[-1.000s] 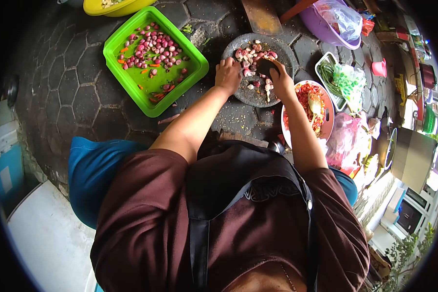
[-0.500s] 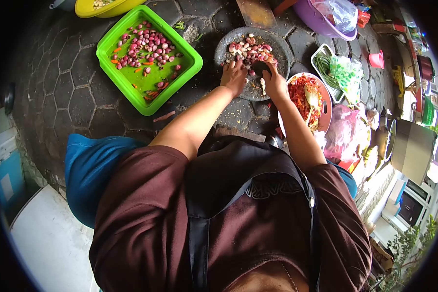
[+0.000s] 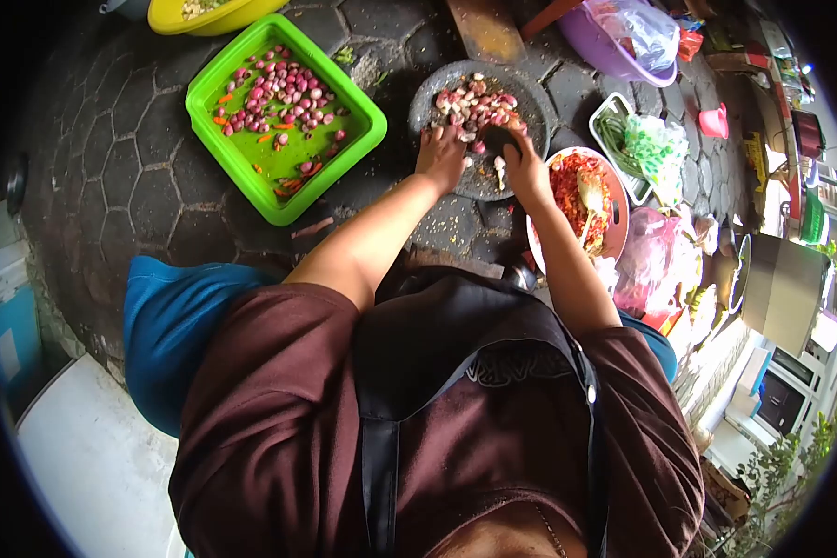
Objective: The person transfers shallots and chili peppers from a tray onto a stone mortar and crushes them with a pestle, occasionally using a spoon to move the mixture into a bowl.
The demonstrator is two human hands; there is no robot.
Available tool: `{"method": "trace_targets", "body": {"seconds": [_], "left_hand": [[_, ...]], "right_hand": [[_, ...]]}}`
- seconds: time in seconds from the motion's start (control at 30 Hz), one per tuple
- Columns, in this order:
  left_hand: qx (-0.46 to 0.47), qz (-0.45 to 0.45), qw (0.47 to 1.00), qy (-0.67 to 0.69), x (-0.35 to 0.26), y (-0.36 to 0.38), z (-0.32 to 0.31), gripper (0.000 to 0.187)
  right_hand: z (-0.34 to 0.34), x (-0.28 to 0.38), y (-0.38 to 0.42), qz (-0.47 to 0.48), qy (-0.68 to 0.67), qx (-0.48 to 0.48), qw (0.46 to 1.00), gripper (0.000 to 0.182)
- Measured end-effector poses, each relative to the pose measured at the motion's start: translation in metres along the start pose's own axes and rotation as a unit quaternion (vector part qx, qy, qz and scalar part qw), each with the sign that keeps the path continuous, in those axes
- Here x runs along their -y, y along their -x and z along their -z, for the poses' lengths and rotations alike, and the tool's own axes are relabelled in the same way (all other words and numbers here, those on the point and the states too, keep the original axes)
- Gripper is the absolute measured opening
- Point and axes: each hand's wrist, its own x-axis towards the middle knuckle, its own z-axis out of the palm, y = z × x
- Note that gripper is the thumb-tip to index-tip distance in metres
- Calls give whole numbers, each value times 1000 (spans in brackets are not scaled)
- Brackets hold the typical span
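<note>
A round grey stone mortar [image 3: 424,104] sits on the floor in front of me, with a heap of peeled shallots [image 3: 479,104] in its far half. My left hand [image 3: 443,156] reaches over the near left part of the bowl, fingers apart and bent down against the shallots. From the right, my right hand [image 3: 524,167] rests at the heap's right edge, thumb and fingers apart. A dark patch lies beside its thumb, and a few pale pieces [image 3: 499,171] lie in the bowl near the wrist.
To the left stands a green tray [image 3: 367,135] of shallots and orange chillies. A pink bowl [image 3: 620,219] of chopped red chillies with a spoon [image 3: 590,197] is close by my right forearm. Beyond are a white tray [image 3: 638,191] of green beans, a purple basin [image 3: 614,58] and a yellow basin [image 3: 242,19].
My left hand has shifted slightly left and down against the shallots. My right hand has stayed nearly in place. The whole view has tilted slightly.
</note>
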Motion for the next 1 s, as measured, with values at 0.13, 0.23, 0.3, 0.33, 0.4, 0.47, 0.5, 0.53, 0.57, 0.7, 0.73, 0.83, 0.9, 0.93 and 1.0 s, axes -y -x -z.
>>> {"method": "trace_targets", "body": {"seconds": [0.13,0.23,0.3,0.33,0.4,0.47,0.5,0.53,0.57,0.7,0.73,0.83,0.9,0.93,1.0], "left_hand": [[17,1,999,30,6,4,4,22],[-2,3,999,43,6,0,4,20],[9,-16,998,57,1,5,8,17],[19,-17,999,41,0,4,8,20],[6,-8,1000,24,0,-1,1,26],[-7,4,1000,4,-4,0,4,27],[37,6,999,7,-4,1,13,24],[36,8,999,27,-2,1,13,21],[34,10,998,48,0,1,12,18],[27,12,998,52,0,2,9,17],[32,9,998,55,-3,10,7,17],[14,2,999,48,-1,2,7,16],[2,11,1000,26,-2,3,7,17],[-31,12,999,5,-1,4,1,17],[-16,13,999,29,7,2,-1,18]], "right_hand": [[-30,7,15,-40,154,6,987,50],[-40,-3,19,-56,112,40,991,51],[-27,-11,-1,-50,82,77,992,50],[-20,-18,-13,-49,44,89,994,47],[-9,-20,-19,-23,24,52,998,43],[-4,-7,-11,12,11,-17,1000,44],[-9,-2,-7,-5,37,-40,998,47],[-20,0,-2,-26,100,-14,995,48],[-32,0,5,-47,164,12,985,50],[-42,-20,-4,-64,125,79,987,53],[-30,-24,-13,-66,85,105,989,52],[-7,-29,-28,-7,7,92,996,44],[6,-8,-16,-6,-12,44,999,42],[1,-5,-9,-4,18,33,999,44],[-19,0,-1,-15,109,14,994,47]]}}
